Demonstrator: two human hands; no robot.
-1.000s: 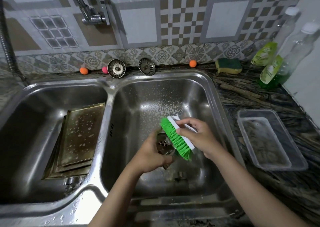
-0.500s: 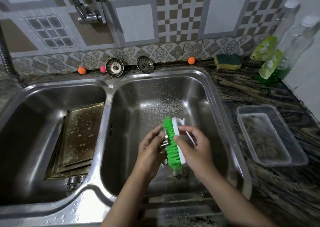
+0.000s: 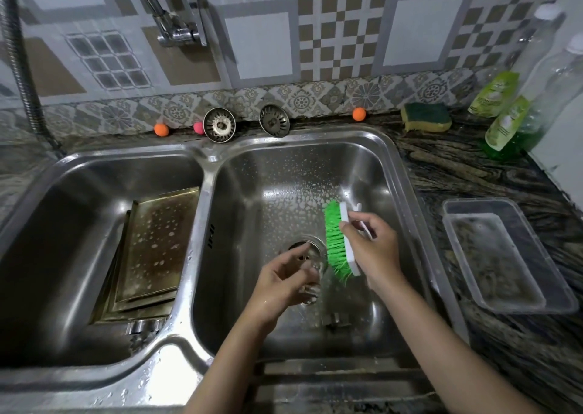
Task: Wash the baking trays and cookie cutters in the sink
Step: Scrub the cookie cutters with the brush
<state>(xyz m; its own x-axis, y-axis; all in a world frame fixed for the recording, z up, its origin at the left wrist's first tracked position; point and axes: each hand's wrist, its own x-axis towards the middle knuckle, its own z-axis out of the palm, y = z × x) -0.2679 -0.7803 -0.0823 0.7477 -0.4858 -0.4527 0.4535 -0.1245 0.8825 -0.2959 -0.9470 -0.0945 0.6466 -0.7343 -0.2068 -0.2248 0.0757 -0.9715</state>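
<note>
Scrubbing a cutter [image 3: 310, 282] over the right basin [image 3: 400, 192], by the look of it. Small shiny metal piece, pinched in the left hand [image 3: 284, 282] right above the drain [image 3: 307, 249]; blurry, so shape is hard to call. Right hand [image 3: 367, 251] wrapped around the brush [image 3: 339, 240], fingers curled on the white back, green bristles facing left toward the cutter but just clear of it at this instant. So both grips closed: left on the cutter, right on the brush.

Trays [image 3: 154, 249] stacked and leaning in the left basin [image 3: 104, 173], spotted with suds, probably waiting for a rinse or another scrub. One more small metal bit [image 3: 334, 319] on the right basin floor near the front, likely another cutter. A shiny one [image 3: 143, 327] tucked under the front of the trays too, can't tell what exactly.

Tips for this step, just opinion:
- Better to hold the cutter by its outer wall, not the thin edge. Wet metal slips and that edge can bite.
- Short strokes, bristles pushed into the inside corners, then a turn of the piece and repeat.
- Worth keeping it low in the basin. Open drain right underneath, both strainers [image 3: 219, 125] parked up on the back ledge, so a dropped small cutter could wedge in there.
- Sponge [image 3: 426, 117] and soap bottles [image 3: 504, 123] on the tabletop at the right if the suds run thin.
</note>
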